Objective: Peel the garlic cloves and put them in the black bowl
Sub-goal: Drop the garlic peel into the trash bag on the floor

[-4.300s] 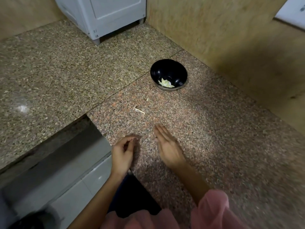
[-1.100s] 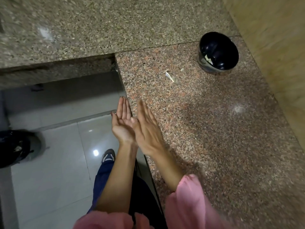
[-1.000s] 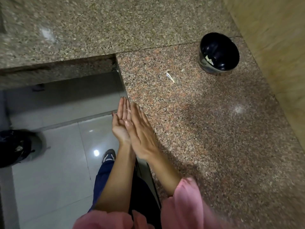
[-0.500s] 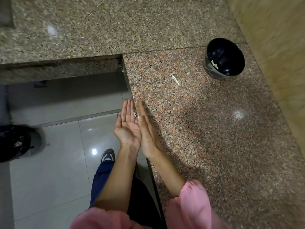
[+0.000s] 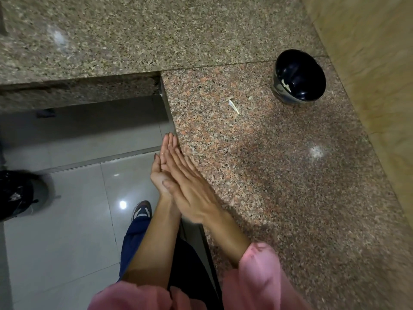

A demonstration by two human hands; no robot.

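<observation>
Hands at frame centre: right hand (image 5: 192, 193) flat, fingers straight, on flat left hand (image 5: 161, 173), nothing held; black bowl (image 5: 298, 77) upper right

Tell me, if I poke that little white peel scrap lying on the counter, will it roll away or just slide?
The peel scrap looks thin and flat, so it would probably slide or flutter, not roll. It seems very light; a breath might move it. The granite counter looks polished, so little would hold it.

The bowl (image 5: 298, 77) stands on the counter (image 5: 279, 175), right of a scrap (image 5: 233, 106).
</observation>
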